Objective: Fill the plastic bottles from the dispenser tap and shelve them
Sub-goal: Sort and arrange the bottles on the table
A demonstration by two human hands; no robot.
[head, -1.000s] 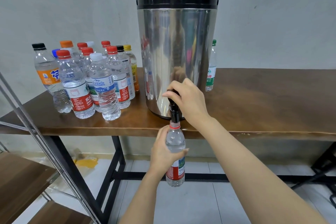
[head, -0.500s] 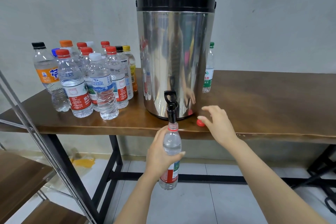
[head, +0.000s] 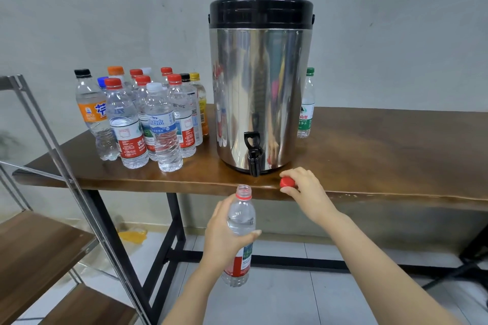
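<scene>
Just under the bench (head: pixel 383 166) edge, below the tap (head: pixel 253 157), the left hand (head: pixel 224 239) holds the bottle (head: pixel 241 219) round its middle, with the fingers (head: pixel 220 210) curled behind and the thumb across the front. The right hand (head: pixel 307 191) is beside the dispenser (head: pixel 260 82), pinching the red cap (head: pixel 287 182) at the bench's front edge. I cannot tell whether the cap is clear of the wood yet.

The job now looks to be capping. I would keep the left grip light, because the plastic is thin and a squeeze on a filled bottle would push water out of the open mouth. The bottle leans a touch, so it should be stood straight first. Then the cap goes across and down flat on the neck, so the thread catches evenly. The right fingers should do the turning while the left hand only steadies, stopping when the cap is snug. The tap lever stands upright, and I see no stream from the spout. Whether it drips I cannot make out.

The bottle is clear and ribbed at the shoulder, with a red ring under its open mouth. A red label wraps its lower half. The water seems to reach about the shoulder, though the glare makes that hard to judge.

A crowd of capped bottles (head: pixel 158 124) stands to the left of the dispenser, and one green-capped bottle (head: pixel 306 111) stands behind it on the right. The shelf (head: pixel 34 240) is at the far left, lower than the bench.
</scene>
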